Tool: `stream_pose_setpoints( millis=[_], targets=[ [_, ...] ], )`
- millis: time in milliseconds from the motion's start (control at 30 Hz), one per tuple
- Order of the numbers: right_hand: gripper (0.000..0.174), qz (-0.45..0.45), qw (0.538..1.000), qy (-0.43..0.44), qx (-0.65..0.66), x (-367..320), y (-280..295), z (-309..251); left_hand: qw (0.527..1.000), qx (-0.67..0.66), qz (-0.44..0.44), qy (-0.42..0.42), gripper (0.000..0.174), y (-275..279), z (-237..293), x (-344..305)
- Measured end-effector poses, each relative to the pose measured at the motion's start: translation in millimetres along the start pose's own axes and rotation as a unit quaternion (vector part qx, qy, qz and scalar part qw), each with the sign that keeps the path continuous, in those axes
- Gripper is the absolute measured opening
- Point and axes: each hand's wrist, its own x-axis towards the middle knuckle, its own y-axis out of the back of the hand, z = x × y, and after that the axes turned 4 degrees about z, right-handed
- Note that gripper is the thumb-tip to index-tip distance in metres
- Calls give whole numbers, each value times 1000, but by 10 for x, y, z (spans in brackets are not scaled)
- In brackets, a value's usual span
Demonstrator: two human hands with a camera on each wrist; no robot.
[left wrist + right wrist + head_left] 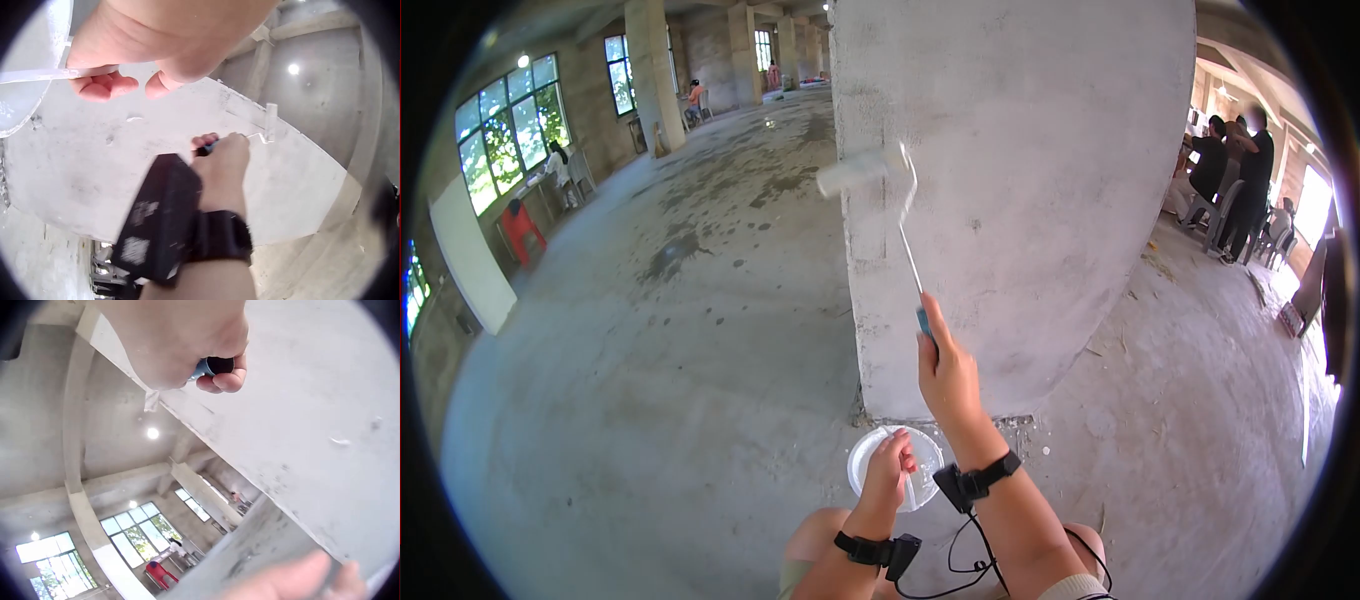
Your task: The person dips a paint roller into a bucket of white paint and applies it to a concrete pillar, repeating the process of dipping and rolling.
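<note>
My right hand (949, 375) grips the blue and black handle (220, 366) of a paint roller, its bent wire frame (910, 225) reaching upward. The white roller sleeve (862, 171) is blurred and overlaps the left edge of a pale, whitish pillar (1010, 200), sticking out past that edge. Lower down, my left hand (885, 472) is over a white bucket (856, 470) near the pillar's foot. Its fingers curl round a white strip (37, 75), which looks like the bucket's handle. White residue shows inside the bucket.
Bare concrete floor (730, 400) with dark damp patches stretches to the left. White flecks dot the floor by the pillar's base. A red chair (522, 232) and seated people are far left; several people (1248, 170) and chairs are at right. Cables (960, 570) hang between my wrists.
</note>
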Motion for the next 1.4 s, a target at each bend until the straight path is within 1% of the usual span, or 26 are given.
stream_pose_setpoints(
  millis=[67, 100, 167, 200, 267, 300, 367, 400, 467, 533, 567, 600, 633, 700, 733, 767, 833, 867, 933, 967, 1033, 1067, 1133, 1267, 1367, 1400],
  targets=[
    [53, -15, 999, -21, -39, -330, 27, 235, 999, -25, -12, -22, 19, 2, -7, -25],
    [53, -13, 999, -23, -40, -476, 70, 318, 999, -22, -13, -21, 19, -9, 4, -51],
    [54, -53, 993, -74, -79, -739, 158, 458, 999, -15, -1, -32, 17, -44, 46, -98],
    [54, -53, 993, -76, -79, -853, 193, 528, 999, -19, 1, -27, 15, -34, 38, -79],
    [54, -76, 987, -122, -71, -1042, 241, 645, 1000, -19, 11, -21, 14, -35, -2, -51],
    [54, -78, 987, -124, -71, -1121, 243, 686, 999, -21, 20, -17, 13, -41, -15, -47],
    [51, -35, 992, -113, -37, -1223, 243, 719, 999, -22, 23, -16, 13, -65, -17, -51],
    [51, -37, 992, -117, -36, -1224, 252, 737, 999, -21, 25, -13, 13, -72, -15, -57],
    [48, 4, 994, -105, -16, -1194, 293, 786, 999, -15, 30, -21, 13, -54, 2, -27],
    [46, -58, 974, -210, -66, -896, 622, 535, 999, -13, 13, -47, 15, -7, -28, -5],
    [44, -32, 985, -163, -35, -791, 738, 575, 998, -14, -6, -63, 17, 14, -22, 4],
    [40, -35, 986, -149, -64, -673, 905, 546, 999, -11, -3, -47, 18, -8, 15, -43],
    [36, -17, 991, -112, -68, -598, 1059, 563, 999, -11, -4, -32, 19, -69, 69, -79],
    [29, -44, 987, -122, -100, -494, 1439, 483, 999, 29, -1, -34, 19, -92, 102, -77],
    [27, -74, 982, -156, -72, -509, 1617, 456, 998, 36, -7, -45, 20, -123, 145, -95],
    [27, -106, 965, -238, -27, -568, 1771, 448, 998, 39, -10, -55, 21, -133, 162, -136],
    [27, -129, 932, -338, -32, -800, 1901, 442, 994, 57, -21, -87, 29, -76, 173, -127],
    [27, -140, 925, -353, -32, -890, 1920, 455, 995, 60, -6, -74, 29, -46, 168, -143],
    [28, -206, 929, -273, -144, -936, 1937, 530, 988, 91, -20, -121, 35, -60, 189, -164],
    [28, -210, 925, -283, -143, -961, 1950, 559, 989, 95, -14, -112, 35, -66, 200, -187],
    [30, -294, 887, -321, -155, -962, 1952, 583, 982, 143, 13, -120, 39, -115, 263, -226],
    [30, -295, 885, -326, -154, -966, 1938, 566, 980, 152, 29, -122, 40, -154, 285, -254],
    [31, -332, 894, -258, -157, -999, 1844, 506, 980, 151, 31, -125, 39, -153, 293, -252],
    [29, -375, 866, -282, -170, -1055, 1649, 439, 978, 154, 30, -136, 39, -168, 268, -217],
    [25, -413, 868, -209, -179, -1147, 1530, 428, 982, 146, 31, -119, 39, -139, 207, -115],
    [25, -411, 868, -214, -179, -1166, 1509, 471, 982, 150, 30, -114, 39, -146, 181, -104]
  ],
)
